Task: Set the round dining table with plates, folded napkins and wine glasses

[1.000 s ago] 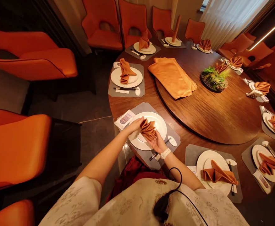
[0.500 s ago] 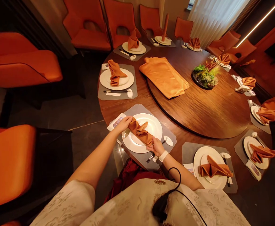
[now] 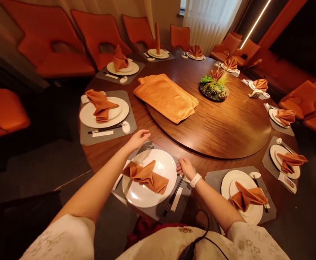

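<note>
A folded orange napkin [image 3: 147, 177] rests on the white plate [image 3: 149, 201] of the place setting in front of me, touched by neither hand. My left hand [image 3: 140, 138] hovers beyond the plate's far left edge, open and empty, fingers stretched out to the right. At the plate's right side is my right hand [image 3: 186, 167], with a white watch on the wrist. Its fingers are loosely bent and apart, holding nothing. Below it lie black chopsticks [image 3: 173, 196] and a white paper strip [image 3: 177, 199]. The spoon there is mostly hidden by the right hand.
A stack of orange cloths [image 3: 167, 96] lies on the wooden turntable [image 3: 223, 133], near a plant centrepiece [image 3: 214, 86]. Neighbouring settings hold folded napkins, at left [image 3: 101, 105] and at right [image 3: 247, 196]. Orange chairs [image 3: 63, 39] surround the round table.
Both hands have let go of the folded napkin and moved up and away from it. The napkin now lies on the plate. My view has shifted to the right.
</note>
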Tool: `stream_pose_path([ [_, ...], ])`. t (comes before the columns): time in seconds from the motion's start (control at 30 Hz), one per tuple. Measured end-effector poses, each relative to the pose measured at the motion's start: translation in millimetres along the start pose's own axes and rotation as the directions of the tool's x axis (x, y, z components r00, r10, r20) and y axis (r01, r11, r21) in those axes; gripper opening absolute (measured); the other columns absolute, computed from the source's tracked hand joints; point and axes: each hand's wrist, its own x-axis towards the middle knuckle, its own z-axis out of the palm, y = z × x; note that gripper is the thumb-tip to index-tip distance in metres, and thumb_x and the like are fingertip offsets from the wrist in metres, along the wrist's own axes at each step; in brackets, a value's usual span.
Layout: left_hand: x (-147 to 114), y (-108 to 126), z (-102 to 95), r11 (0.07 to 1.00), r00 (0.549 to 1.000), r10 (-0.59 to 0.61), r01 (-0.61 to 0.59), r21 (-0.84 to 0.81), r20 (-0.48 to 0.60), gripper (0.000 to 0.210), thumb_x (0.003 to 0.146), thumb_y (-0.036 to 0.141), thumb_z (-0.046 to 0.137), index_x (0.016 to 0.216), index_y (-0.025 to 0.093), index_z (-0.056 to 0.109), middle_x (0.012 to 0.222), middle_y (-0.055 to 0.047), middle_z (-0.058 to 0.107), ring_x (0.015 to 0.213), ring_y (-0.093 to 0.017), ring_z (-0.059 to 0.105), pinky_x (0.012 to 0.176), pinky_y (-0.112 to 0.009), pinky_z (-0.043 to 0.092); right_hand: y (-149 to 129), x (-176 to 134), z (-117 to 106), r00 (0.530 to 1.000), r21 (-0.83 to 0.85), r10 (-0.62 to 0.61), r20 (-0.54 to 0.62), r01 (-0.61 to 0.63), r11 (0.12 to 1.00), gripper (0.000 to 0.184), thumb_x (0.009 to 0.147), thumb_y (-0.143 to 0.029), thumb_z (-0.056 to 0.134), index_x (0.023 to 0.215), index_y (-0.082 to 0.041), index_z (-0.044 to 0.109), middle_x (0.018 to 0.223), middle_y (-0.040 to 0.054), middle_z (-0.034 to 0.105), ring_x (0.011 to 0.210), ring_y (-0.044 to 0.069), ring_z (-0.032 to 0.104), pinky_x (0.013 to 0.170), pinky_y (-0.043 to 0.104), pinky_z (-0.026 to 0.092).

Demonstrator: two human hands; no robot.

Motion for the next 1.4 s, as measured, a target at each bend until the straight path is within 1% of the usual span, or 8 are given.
stream_pose_path([
  [0.17,68,37,61.0,0.990,0.944,-0.109,0.130,-0.047,0.311,0.052,0.068,0.050,0.076,0.106,0.016,0.064,0.084,-0.003,0.067,0.066,-0.014,0.061,0.060,-0.025,0.046,-88,85,-13,0.996,0.235,-0.051,0.069,0.033,0.971,0.013,0.093,-0.033,0.058,0.097,-0.020,0.056,0.092,0.0022,0.066,0.064,0.010,0.066,0.056,0.021,0.056],
  [0.3,95,52,84.6,0.991,0.906,-0.116,0.135,-0.018,0.406,0.051,0.066,0.051,0.076,0.103,0.017,0.065,0.089,-0.006,0.071,0.074,-0.017,0.063,0.062,-0.026,0.046,-154,164,-6,0.998,0.271,-0.044,-0.033,0.051,0.961,0.014,0.094,-0.033,0.055,0.095,-0.019,0.056,0.089,0.0038,0.068,0.067,0.013,0.068,0.066,0.028,0.060],
  [0.6,76,26,8.9,0.991,0.906,-0.136,0.126,0.051,0.401,0.067,0.065,0.072,0.070,0.110,0.022,0.070,0.109,-0.010,0.075,0.097,-0.029,0.070,0.079,-0.035,0.054,-221,292,12,0.891,0.066,-0.220,-0.398,0.268,0.961,0.037,0.072,-0.026,0.074,0.105,-0.018,0.059,0.117,0.0124,0.067,0.117,0.026,0.062,0.101,0.039,0.052],
  [0.73,65,16,-20.8,0.980,0.928,-0.195,0.171,0.102,0.317,0.070,0.062,0.079,0.069,0.106,0.024,0.071,0.112,-0.010,0.075,0.104,-0.030,0.069,0.085,-0.037,0.054,-218,302,7,0.788,-0.172,-0.355,-0.504,0.311,0.935,0.042,0.068,-0.032,0.078,0.104,-0.019,0.060,0.128,0.0167,0.061,0.125,0.033,0.056,0.112,0.047,0.042],
  [0.83,59,16,-26.9,0.975,0.928,-0.219,0.198,0.098,0.302,0.074,0.061,0.082,0.068,0.108,0.025,0.071,0.119,-0.011,0.073,0.107,-0.031,0.068,0.089,-0.038,0.054,-213,300,4,0.739,-0.370,-0.507,-0.444,0.364,0.855,0.036,0.075,-0.035,0.074,0.103,-0.019,0.060,0.118,0.0141,0.066,0.117,0.031,0.061,0.110,0.049,0.043],
  [0.93,54,18,-22.4,0.971,0.924,-0.238,0.216,0.105,0.300,0.080,0.059,0.085,0.066,0.111,0.025,0.070,0.121,-0.012,0.073,0.108,-0.031,0.068,0.089,-0.039,0.054,-211,300,1,0.768,-0.348,-0.541,-0.344,0.431,0.833,0.037,0.075,-0.031,0.074,0.106,-0.020,0.059,0.117,0.0107,0.068,0.116,0.028,0.062,0.111,0.047,0.043],
  [1.2,33,42,-11.3,0.964,0.897,-0.267,0.245,0.106,0.353,0.078,0.061,0.084,0.067,0.114,0.027,0.068,0.125,-0.011,0.071,0.114,-0.031,0.067,0.096,-0.040,0.053,-213,301,-6,0.880,0.186,-0.433,-0.193,0.466,0.865,0.040,0.075,-0.010,0.064,0.114,-0.016,0.058,0.120,0.0094,0.071,0.106,0.017,0.068,0.102,0.037,0.052],
  [1.4,21,56,-8.7,0.965,0.905,-0.262,0.235,0.119,0.334,0.077,0.059,0.082,0.068,0.111,0.026,0.070,0.122,-0.011,0.072,0.111,-0.031,0.067,0.093,-0.039,0.053,-199,254,-58,0.890,0.312,-0.444,-0.100,0.452,0.836,0.037,0.069,-0.005,0.067,0.104,-0.017,0.064,0.110,0.0048,0.075,0.098,0.017,0.071,0.102,0.039,0.053],
])
